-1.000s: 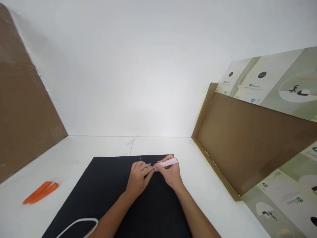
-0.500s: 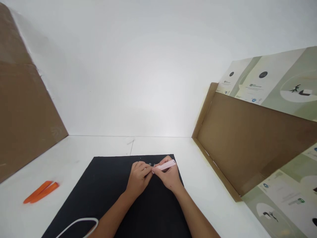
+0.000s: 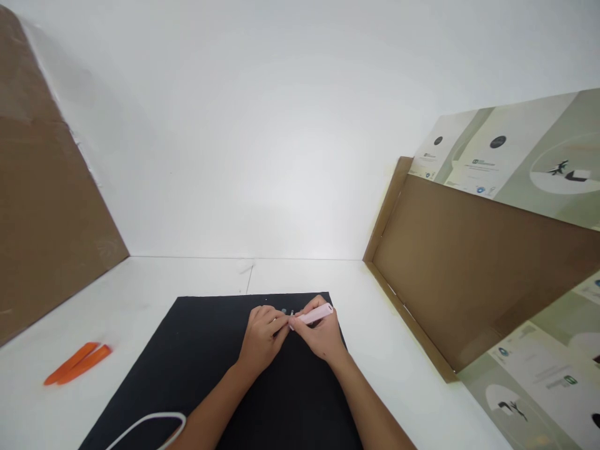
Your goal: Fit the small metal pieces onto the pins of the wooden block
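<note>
A slim pale pink tool (image 3: 317, 314) lies in my right hand (image 3: 322, 331), which is closed round it, its narrow end pointing left toward my other hand. My left hand (image 3: 263, 332) has its fingers pressed together at the tool's tip; what they pinch is too small to make out. Both hands rest over the upper part of a black mat (image 3: 197, 350), fingertips almost touching. Small greyish pieces (image 3: 284, 311) show just beyond the fingertips, partly hidden by them.
Two orange pieces (image 3: 79, 364) lie on the white table left of the mat. A white cable (image 3: 154, 415) loops by my left forearm. Brown cardboard (image 3: 51, 187) stands at the left, and an open cardboard box (image 3: 469, 262) at the right. A white wall rises behind.
The pink tool and my right fingertips have shifted very slightly to the right. My left hand has stayed in place.
</note>
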A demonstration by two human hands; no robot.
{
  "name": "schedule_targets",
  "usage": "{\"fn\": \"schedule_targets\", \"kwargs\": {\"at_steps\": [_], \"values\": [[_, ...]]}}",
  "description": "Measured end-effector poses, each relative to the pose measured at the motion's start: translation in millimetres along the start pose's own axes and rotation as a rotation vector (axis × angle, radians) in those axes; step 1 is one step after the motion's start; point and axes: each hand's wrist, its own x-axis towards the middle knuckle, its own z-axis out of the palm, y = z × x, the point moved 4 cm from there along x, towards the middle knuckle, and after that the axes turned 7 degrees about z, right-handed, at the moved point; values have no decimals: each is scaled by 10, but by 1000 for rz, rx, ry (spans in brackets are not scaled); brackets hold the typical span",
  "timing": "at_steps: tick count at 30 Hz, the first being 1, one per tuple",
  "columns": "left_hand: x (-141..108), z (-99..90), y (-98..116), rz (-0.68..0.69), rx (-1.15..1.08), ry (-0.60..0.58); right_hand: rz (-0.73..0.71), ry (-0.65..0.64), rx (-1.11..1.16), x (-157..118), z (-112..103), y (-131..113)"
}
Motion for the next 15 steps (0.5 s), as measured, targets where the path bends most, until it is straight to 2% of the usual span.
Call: {"fn": "schedule_targets", "kwargs": {"at_steps": [15], "values": [[-5,17,1,13,16,2,37,84,16,38,-24,82]]}}
